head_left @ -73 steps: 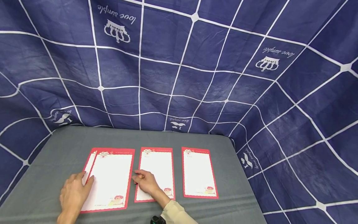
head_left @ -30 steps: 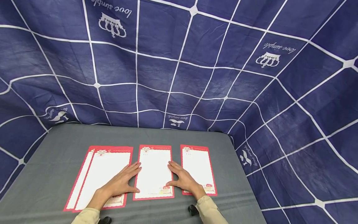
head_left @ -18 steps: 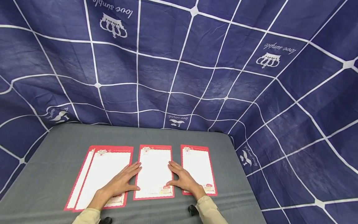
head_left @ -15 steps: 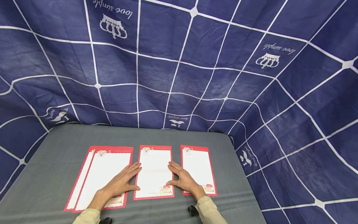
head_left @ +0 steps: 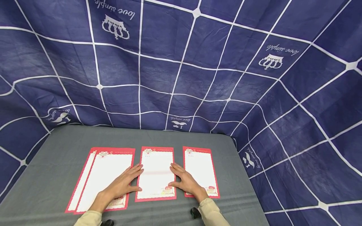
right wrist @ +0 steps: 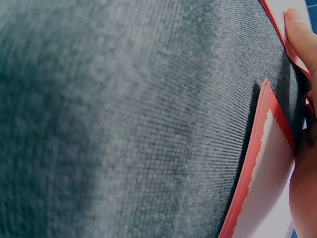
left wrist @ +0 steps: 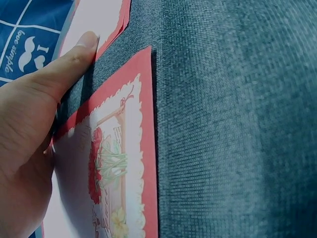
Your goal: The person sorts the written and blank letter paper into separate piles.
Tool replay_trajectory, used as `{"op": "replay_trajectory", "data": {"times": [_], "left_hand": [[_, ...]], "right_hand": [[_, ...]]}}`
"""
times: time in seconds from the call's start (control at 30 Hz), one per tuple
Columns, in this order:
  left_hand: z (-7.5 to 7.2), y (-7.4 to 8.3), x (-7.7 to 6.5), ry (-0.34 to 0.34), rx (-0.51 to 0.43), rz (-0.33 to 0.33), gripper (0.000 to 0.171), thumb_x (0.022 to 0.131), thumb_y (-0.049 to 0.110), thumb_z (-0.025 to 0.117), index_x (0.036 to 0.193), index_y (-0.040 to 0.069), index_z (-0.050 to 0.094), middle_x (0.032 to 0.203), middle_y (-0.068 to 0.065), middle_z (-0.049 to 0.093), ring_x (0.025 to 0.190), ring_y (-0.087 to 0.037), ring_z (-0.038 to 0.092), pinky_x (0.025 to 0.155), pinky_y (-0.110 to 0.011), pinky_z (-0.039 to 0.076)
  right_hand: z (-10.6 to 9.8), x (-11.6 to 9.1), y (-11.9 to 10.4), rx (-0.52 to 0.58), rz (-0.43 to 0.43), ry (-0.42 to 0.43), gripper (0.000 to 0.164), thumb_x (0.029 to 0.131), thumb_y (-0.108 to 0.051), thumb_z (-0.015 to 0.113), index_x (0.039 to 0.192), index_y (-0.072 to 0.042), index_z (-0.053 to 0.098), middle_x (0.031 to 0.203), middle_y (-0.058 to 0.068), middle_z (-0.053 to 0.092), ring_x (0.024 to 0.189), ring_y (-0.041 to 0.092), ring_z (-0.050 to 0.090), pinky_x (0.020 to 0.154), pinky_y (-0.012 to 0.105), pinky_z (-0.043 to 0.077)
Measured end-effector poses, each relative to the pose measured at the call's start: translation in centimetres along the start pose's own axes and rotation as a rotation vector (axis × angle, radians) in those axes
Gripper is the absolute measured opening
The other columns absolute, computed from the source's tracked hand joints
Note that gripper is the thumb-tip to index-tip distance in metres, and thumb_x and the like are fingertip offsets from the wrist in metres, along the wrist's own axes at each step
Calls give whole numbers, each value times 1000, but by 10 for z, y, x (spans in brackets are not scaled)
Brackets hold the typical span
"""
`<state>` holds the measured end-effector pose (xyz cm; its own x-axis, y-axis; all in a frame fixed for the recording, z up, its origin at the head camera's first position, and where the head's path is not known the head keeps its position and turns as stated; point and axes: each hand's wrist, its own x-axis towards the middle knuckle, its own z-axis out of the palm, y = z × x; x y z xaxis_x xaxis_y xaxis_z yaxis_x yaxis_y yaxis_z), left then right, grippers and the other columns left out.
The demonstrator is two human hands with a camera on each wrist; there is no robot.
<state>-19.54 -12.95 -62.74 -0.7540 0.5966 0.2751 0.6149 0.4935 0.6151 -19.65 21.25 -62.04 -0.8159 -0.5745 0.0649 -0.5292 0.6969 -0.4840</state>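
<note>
A red-bordered sheet of decorated writing paper (head_left: 156, 175) lies flat in the middle of the table. My left hand (head_left: 121, 185) touches its left edge with straight fingers, and the thumb rests at the same edge lower down. On the opposite side my right hand (head_left: 186, 182) touches the right edge, fingers extended. Under the left hand lie two overlapping sheets (head_left: 106, 169) of the same kind. Another matching sheet (head_left: 199, 169) is partly under the right hand. In the left wrist view the thumb (left wrist: 81, 52) is on the middle sheet's border.
A grey cloth covers the table (head_left: 113, 136). Behind it and to the right hangs a blue curtain (head_left: 158, 72) with white lines. The table's right edge runs close to the curtain.
Earlier my left hand was at the left sheets and my right at the middle sheet's left edge. Both moved right to flank the middle sheet; the left pair now lies fanned slightly wider.
</note>
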Motion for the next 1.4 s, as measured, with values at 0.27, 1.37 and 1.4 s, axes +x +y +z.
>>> {"op": "replay_trajectory", "data": {"times": [0.27,1.37,1.4], "left_hand": [[-1,3,2,-56,-15,-81,71,87,40,75,141,-1,53,152,-17,41,142,-38,32,118,-24,3],[7,24,12,215,-72,-231,52,75,11,87,122,-1,68,103,4,51,91,-12,49,79,-34,49],[7,25,13,214,-99,-259,52,75,10,87,122,-1,68,102,3,51,90,-13,50,79,-34,49]], "right_hand": [[2,0,0,3,-7,39,68,95,-39,66,148,-3,44,156,11,37,144,29,31,111,49,33],[-4,3,-15,-121,33,227,48,92,-41,70,130,-12,65,118,3,55,100,15,52,83,33,48],[-4,3,-16,-109,51,228,48,92,-41,70,130,-12,65,115,2,53,94,13,50,79,30,47]]}}
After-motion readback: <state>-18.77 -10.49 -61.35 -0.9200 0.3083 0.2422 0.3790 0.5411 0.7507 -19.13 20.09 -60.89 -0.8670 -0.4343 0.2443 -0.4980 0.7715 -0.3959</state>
